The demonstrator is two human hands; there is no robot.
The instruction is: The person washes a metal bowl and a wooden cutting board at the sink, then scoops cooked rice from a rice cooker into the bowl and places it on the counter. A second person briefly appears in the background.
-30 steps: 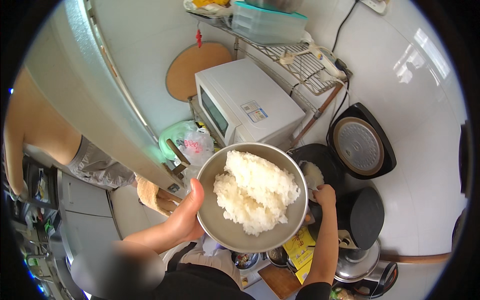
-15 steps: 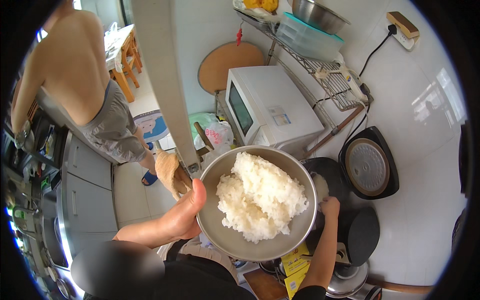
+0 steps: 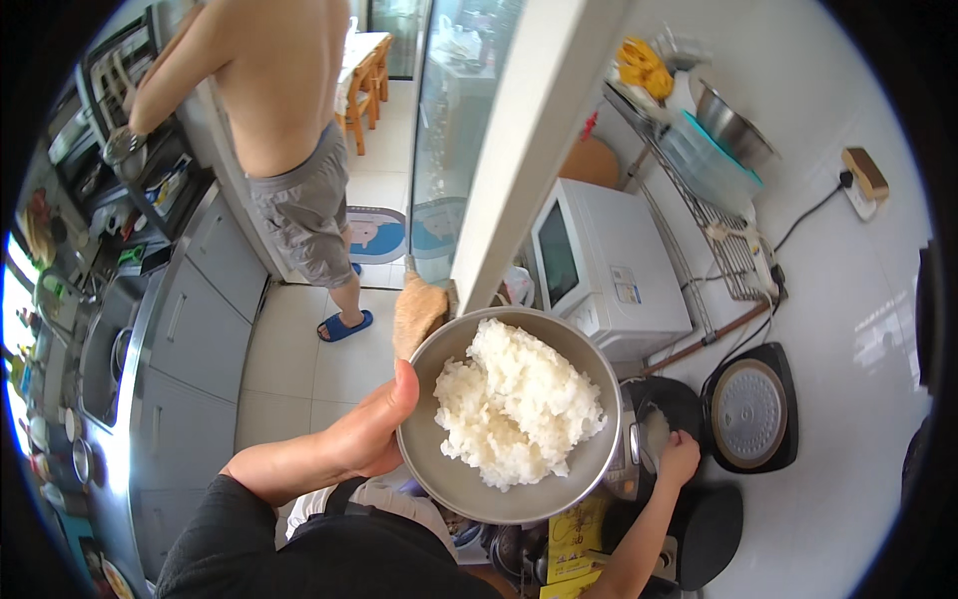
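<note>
My left hand (image 3: pixel 371 424) grips the left rim of a round metal bowl (image 3: pixel 427 454), its thumb over the edge. Within the bowl sits a mound of cooked white rice (image 3: pixel 519 404), heaped toward the middle. To the bowl's right, my right hand (image 3: pixel 681 459) is closed above the open rice cooker (image 3: pixel 627 464). A pale rice paddle (image 3: pixel 656 434) reaches from its fingers into the dark pot; the handle is mostly hidden by the hand. The cooker's raised lid (image 3: pixel 748 414) shows its round metal inner plate.
A person in grey shorts (image 3: pixel 299 215) stands at the left counter (image 3: pixel 185 329), back turned. A white door post (image 3: pixel 539 140) rises beyond the bowl, with a tan, rough-looking thing (image 3: pixel 419 311) beside it. A white microwave (image 3: pixel 609 270) and wire shelf (image 3: pixel 738 270) stand at right.
My view has swung left, showing more counter and floor. The bowl stays in my left hand. My right hand has shifted slightly right and down in the view, still at the cooker.
</note>
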